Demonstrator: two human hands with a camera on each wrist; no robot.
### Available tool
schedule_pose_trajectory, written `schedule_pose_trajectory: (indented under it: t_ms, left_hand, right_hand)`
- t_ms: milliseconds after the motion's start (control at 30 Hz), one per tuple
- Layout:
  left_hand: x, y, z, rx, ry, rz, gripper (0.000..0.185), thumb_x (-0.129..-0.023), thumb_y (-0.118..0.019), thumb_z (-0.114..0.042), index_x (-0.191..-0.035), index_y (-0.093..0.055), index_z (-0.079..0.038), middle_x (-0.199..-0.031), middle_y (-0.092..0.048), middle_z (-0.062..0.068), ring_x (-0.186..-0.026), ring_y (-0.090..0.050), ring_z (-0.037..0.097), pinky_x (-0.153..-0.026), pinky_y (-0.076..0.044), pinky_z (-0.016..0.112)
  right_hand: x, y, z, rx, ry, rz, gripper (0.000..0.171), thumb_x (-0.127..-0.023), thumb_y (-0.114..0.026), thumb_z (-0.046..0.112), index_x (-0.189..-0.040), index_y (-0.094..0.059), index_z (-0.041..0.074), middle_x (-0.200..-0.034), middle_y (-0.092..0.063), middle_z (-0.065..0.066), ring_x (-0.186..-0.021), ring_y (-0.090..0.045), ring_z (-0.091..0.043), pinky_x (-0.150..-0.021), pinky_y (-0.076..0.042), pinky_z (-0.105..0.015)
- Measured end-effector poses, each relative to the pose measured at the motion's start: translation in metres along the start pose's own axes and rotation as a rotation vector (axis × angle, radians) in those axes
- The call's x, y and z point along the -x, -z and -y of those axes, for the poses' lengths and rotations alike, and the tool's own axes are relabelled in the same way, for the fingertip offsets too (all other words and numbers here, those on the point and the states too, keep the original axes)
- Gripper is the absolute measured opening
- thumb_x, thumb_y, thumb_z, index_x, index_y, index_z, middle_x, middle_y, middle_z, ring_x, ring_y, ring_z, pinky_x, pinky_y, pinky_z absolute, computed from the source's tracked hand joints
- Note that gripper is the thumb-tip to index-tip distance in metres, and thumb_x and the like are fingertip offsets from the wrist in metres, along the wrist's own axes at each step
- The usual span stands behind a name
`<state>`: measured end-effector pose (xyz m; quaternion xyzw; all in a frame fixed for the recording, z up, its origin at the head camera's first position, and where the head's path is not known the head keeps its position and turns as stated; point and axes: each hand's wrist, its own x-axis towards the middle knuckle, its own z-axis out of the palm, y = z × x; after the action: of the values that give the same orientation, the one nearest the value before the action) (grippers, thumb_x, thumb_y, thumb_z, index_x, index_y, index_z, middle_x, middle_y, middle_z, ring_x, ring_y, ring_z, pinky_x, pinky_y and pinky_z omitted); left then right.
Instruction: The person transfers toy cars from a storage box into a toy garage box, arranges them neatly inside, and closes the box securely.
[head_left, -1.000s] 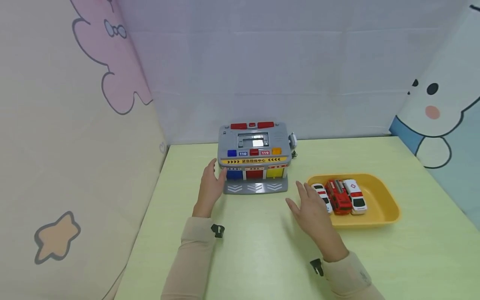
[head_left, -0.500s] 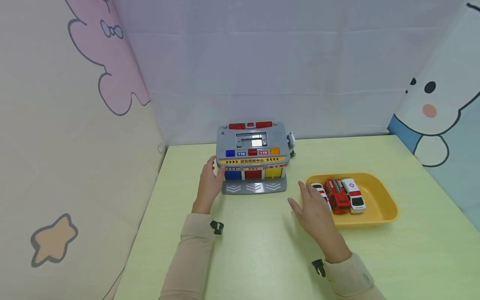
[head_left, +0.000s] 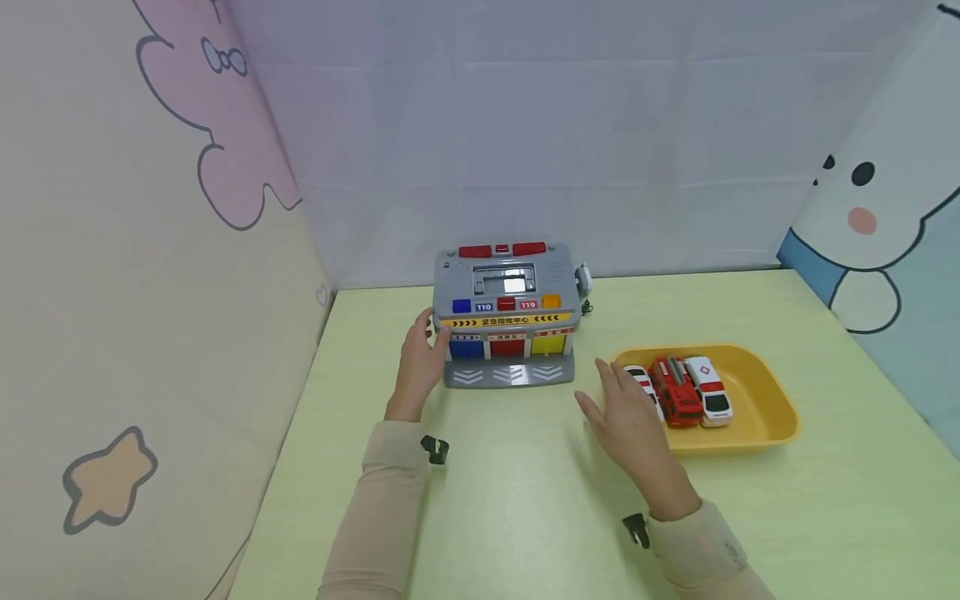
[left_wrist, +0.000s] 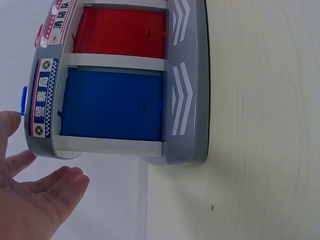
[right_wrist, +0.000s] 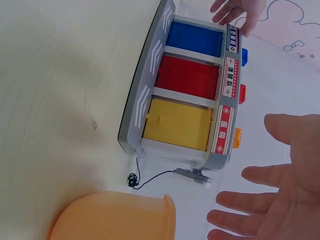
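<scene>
On the pale green tabletop (head_left: 525, 500), left hand (head_left: 420, 367) rests flat-fingered against the grey plastic toy rescue station (head_left: 507, 312)'s left side, right hand (head_left: 626, 421) hovers spread between it and the yellow tray (head_left: 765, 417) of 3 toy cars; looks like bracing stage, next needs a car pinched.

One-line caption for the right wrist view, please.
Open right hand hovers beside a toy garage with blue, red and yellow doors; yellow tray edge below.
</scene>
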<state>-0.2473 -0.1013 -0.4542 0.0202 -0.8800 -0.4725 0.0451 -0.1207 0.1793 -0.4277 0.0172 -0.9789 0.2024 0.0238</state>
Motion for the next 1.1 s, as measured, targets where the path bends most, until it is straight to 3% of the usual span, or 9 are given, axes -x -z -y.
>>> schedule_pose_trajectory:
  t_ms: [600,1100]
  left_hand:
    - [-0.013,-0.003,0.0,0.075,0.005,0.023,0.054,-0.092,-0.04,-0.048,-0.139,-0.033,-0.022,-0.136,-0.038,0.004,-0.117,-0.04,0.023,-0.091,-0.038,0.04]
    - [-0.017,-0.007,0.0,0.153,0.085,0.03,0.053,-0.091,-0.04,-0.053,-0.138,-0.033,-0.03,-0.133,-0.042,0.006,-0.118,-0.04,0.022,-0.093,-0.038,0.041]
  right_hand:
    - [-0.008,0.003,0.006,-0.025,-0.021,0.002,0.066,-0.091,-0.045,0.047,-0.138,-0.03,0.003,-0.138,-0.029,-0.023,-0.125,-0.025,-0.039,-0.097,-0.024,-0.055]
    - [-0.019,0.006,0.007,-0.018,-0.011,0.004,0.067,-0.091,-0.043,0.048,-0.139,-0.028,0.003,-0.139,-0.027,-0.023,-0.125,-0.025,-0.04,-0.098,-0.023,-0.055]
